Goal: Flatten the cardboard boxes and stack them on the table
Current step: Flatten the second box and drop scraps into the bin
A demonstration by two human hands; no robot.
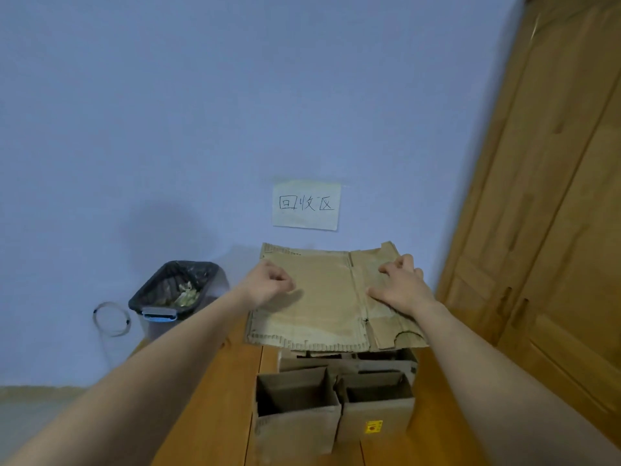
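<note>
Both hands press the flattened cardboard [322, 297] at the counter's [215, 415] far end: left hand [268, 280] fisted, empty; right hand [401, 285] spread flat, likely holding its creases down.

I'm in a home room: wooden wardrobe [551, 196] at three o'clock, lined bin [174, 290] at ten, handwritten sign [305, 205] at twelve.

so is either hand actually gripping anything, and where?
Nothing gripped. The right hand presses flat on the flattened cardboard, right of its crease. The left hand, fingers curled, rests on its left part.
</note>
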